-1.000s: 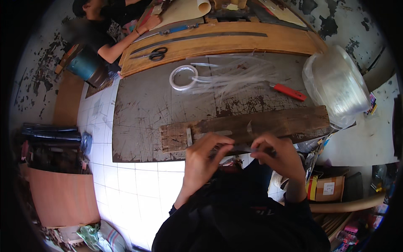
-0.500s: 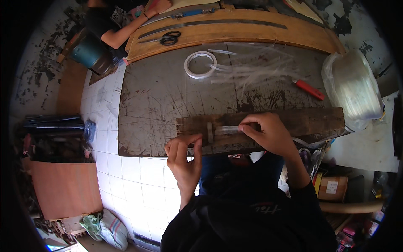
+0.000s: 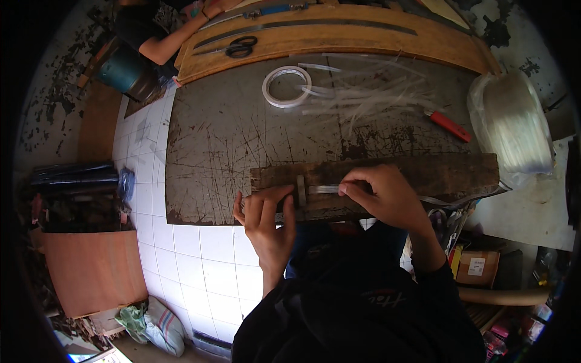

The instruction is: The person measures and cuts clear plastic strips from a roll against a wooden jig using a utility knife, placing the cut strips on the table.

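Note:
On the near edge of the scratched table lies a dark wooden board (image 3: 448, 172) with a small upright crosspiece (image 3: 301, 190) near its left end. A narrow, shiny clear plastic strip (image 3: 324, 189) runs along the board, right of the crosspiece. My right hand (image 3: 384, 193) pinches this strip between thumb and forefinger. Just left of the crosspiece, my left hand (image 3: 266, 215) has its thumb and forefinger drawn close together at the board's end. Whatever is between those fingertips is too small to make out.
Beyond the board lie a white tape roll (image 3: 266, 88), loose clear strips (image 3: 375, 94) and a red-handled cutter (image 3: 449, 126). A large wrapped coil (image 3: 514, 124) stands at right. Black scissors (image 3: 241, 47) and a metal ruler (image 3: 315, 25) rest on a far board, near another person's arm (image 3: 172, 45).
My right hand has slid slightly left along the strip. My left hand has edged right, closer to the crosspiece. The view has tilted a little.

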`<state>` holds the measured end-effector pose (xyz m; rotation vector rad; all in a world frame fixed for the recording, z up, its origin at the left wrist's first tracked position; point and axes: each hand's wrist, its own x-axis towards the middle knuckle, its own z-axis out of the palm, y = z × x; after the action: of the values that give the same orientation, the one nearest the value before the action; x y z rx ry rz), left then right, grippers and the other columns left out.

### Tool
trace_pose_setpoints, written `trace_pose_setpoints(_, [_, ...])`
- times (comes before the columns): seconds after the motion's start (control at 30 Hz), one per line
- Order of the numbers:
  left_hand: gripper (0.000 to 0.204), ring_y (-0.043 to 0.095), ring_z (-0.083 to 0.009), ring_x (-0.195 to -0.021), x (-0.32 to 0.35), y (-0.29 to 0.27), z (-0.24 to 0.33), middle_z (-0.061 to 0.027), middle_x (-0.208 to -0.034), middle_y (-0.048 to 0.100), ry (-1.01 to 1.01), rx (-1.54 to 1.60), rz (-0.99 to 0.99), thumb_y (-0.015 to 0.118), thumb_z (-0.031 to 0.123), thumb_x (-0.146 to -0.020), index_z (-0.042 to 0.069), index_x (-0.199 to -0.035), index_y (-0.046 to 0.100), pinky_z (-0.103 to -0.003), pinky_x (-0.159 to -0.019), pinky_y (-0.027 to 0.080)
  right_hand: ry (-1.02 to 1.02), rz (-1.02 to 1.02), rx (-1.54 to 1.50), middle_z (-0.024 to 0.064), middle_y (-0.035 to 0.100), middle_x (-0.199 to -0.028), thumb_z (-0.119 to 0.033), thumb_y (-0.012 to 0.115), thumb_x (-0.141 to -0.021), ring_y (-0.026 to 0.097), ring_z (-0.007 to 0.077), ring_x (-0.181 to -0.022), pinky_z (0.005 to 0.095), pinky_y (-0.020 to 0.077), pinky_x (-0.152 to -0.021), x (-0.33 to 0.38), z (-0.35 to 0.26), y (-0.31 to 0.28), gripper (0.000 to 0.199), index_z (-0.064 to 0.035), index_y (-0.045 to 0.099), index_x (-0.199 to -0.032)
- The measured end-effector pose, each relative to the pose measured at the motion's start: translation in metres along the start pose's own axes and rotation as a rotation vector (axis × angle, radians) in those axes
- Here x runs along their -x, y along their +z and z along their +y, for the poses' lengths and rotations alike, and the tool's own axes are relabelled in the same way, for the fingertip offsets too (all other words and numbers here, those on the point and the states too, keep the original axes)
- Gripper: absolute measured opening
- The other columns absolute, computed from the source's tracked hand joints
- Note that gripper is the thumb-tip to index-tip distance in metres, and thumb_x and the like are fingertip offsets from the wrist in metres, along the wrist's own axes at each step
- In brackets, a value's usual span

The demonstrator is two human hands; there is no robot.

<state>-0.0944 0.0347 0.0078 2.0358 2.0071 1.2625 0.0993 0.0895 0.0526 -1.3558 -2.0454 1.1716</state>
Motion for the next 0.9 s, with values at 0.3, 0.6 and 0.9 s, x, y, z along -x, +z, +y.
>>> trace_pose_setpoints(0.3, [0.016,0.055,-0.0133,-0.085,0.000,0.002,0.001,0.0044,-0.086,0.060,0.001,-0.002,-0.012,0.067,0.007,-0.075,0.016,-0.088,0.066,-0.043,-0.103,0.025,-0.004,0.040,0.176,0.0065,0.060,-0.057,-0.022,0.059,-0.084,0.057,0.0189,-0.050,0.0287,0.0406,-0.050,-0.001,-0.001,0.005,0.019,-0.0040,0.065,-0.081])
trace_pose_setpoints(0.6, [0.018,0.054,-0.0133,-0.087,0.002,0.002,0.001,0.0051,-0.088,0.060,0.001,-0.014,-0.039,0.069,0.009,-0.073,0.017,-0.089,0.066,-0.043,-0.103,0.024,-0.025,0.058,0.160,0.0073,0.060,-0.057,-0.021,0.060,-0.082,0.059,0.0182,-0.051,0.0291,0.0418,-0.051,-0.002,0.000,0.009,0.018,-0.0040,0.064,-0.080])
trace_pose_setpoints(0.9, [0.020,0.054,-0.0134,-0.088,0.003,0.002,0.001,0.0053,-0.090,0.060,0.000,-0.015,-0.043,0.070,0.009,-0.073,0.017,-0.091,0.065,-0.044,-0.104,0.023,-0.005,0.108,0.157,0.0077,0.061,-0.060,-0.021,0.062,-0.080,0.060,0.0186,-0.051,0.0283,0.0430,-0.051,-0.002,-0.001,0.012,0.017,-0.0043,0.065,-0.080])
